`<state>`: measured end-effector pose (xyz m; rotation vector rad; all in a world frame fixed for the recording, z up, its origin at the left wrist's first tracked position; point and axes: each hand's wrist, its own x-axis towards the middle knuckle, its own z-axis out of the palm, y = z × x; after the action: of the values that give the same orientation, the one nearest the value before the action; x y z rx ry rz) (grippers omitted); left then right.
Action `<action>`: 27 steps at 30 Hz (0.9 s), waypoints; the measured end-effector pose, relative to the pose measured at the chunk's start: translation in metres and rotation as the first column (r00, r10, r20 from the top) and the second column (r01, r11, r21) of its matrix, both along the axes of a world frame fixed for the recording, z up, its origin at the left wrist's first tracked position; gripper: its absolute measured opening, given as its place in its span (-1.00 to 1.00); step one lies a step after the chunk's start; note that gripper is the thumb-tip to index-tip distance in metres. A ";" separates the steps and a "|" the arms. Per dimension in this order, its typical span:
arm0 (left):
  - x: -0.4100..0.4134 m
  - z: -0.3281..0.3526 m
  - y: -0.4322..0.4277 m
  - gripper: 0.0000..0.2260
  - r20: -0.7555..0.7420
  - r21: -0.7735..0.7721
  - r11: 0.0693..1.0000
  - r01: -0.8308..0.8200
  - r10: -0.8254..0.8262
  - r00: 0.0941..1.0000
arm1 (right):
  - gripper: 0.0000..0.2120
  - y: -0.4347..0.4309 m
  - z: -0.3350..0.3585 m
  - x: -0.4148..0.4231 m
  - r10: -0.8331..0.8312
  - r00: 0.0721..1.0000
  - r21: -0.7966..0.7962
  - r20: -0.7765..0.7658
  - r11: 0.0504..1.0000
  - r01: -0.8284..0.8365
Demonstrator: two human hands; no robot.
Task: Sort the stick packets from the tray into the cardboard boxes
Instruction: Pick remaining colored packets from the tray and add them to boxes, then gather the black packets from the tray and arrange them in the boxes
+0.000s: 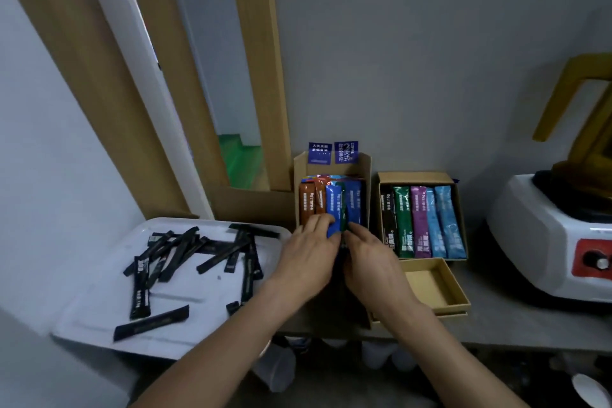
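Head view: my left hand point(311, 242) curls its fingers round a blue packet point(332, 209) in the left box point(364, 169). My right hand point(371, 255) touches the green packet point(342, 209) beside it; I cannot tell whether it grips. The right box point(458, 209) looks full. Many black stick packets point(175, 252) remain on the tray point(99, 308). A lid point(443, 288) and a blender point(546, 242) stand to the right, well apart from the tray.

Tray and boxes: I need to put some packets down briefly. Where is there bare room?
The small box before the full box is empty, and the tray's centre is bare. Black packets crowd its far half. The left hand and right hand crowd the left box.
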<state>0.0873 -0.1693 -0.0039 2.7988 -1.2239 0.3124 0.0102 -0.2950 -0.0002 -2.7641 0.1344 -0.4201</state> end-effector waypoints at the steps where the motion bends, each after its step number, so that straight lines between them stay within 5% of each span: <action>1: 0.002 0.001 0.004 -0.54 -0.006 -0.011 1.000 0.028 -0.028 1.000 | -0.54 0.002 0.000 0.000 -0.018 1.000 0.007 0.019 1.000 0.018; 11: 0.019 0.014 0.079 -0.78 -0.028 -0.301 0.936 0.183 -0.201 0.979 | -0.75 0.042 0.003 -0.008 -0.117 0.964 0.159 0.239 0.984 0.080; 15: 0.050 0.026 0.180 -0.89 -0.242 -0.108 0.990 -0.090 0.061 0.968 | -0.71 0.117 0.008 0.005 0.054 0.969 0.188 -0.243 0.982 -0.008; 18: 0.056 0.026 0.253 -0.76 -0.540 0.035 0.981 -0.188 0.177 0.823 | -0.63 0.158 -0.008 0.020 0.045 0.890 0.067 -0.454 0.998 -0.016; 22: 0.047 0.003 0.293 -0.66 -0.543 0.157 0.966 -0.204 0.257 0.800 | -0.76 0.181 -0.018 0.030 0.005 0.870 0.093 -0.494 0.995 0.047; 27: 0.048 -0.015 0.307 -0.75 -0.620 -0.026 0.982 -0.188 0.132 0.773 | -0.81 0.179 -0.007 0.048 -0.011 0.899 0.223 -0.437 0.967 0.120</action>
<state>0.1357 0.1373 -0.0194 2.5870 -0.7889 -0.5074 0.0577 -0.1158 -0.0070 -2.5640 0.3633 0.1964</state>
